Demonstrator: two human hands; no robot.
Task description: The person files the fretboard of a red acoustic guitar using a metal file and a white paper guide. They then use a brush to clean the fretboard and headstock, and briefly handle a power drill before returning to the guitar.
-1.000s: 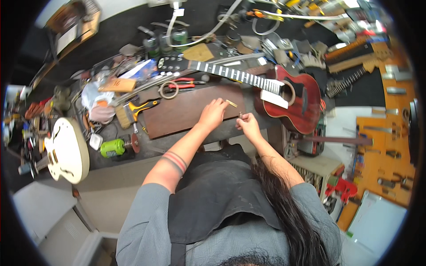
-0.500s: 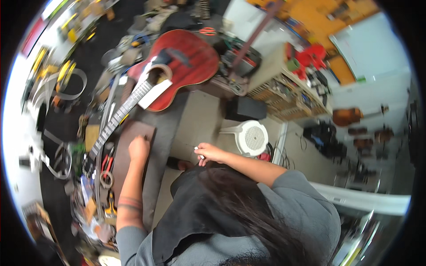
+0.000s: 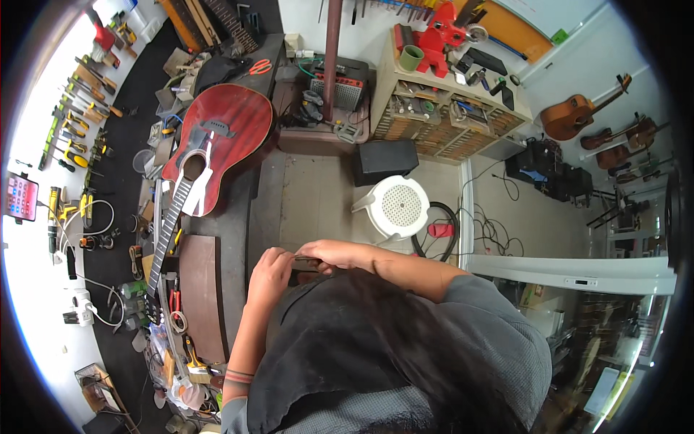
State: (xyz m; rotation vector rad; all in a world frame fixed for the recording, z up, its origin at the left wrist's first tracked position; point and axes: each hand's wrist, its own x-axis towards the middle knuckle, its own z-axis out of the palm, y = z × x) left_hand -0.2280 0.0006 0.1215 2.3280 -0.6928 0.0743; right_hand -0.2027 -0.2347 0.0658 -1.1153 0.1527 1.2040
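At the front of my dark apron my left hand [image 3: 274, 269] and my right hand [image 3: 323, 254] are brought together, fingers closed around a small thin object [image 3: 303, 258], too small and partly covered to name. To their left, on the bench, lies a brown wooden board [image 3: 199, 293]. Beyond it a red acoustic guitar [image 3: 238, 137] rests face up, its neck running toward me along the bench, with a white sheet [image 3: 197, 194] over its strings beside the sound hole.
A white plastic stool [image 3: 401, 206] stands on the floor ahead, before a black box [image 3: 384, 163] and a cabinet of small drawers [image 3: 448, 123]. Loose cables [image 3: 491, 231] lie at right, near a white-framed glass partition [image 3: 564, 267]. Tools [image 3: 83, 108] line the bench's back wall.
My view has swung right from the bench toward the room. My left hand has left the board and come over to my right hand; both now meet at the small object.
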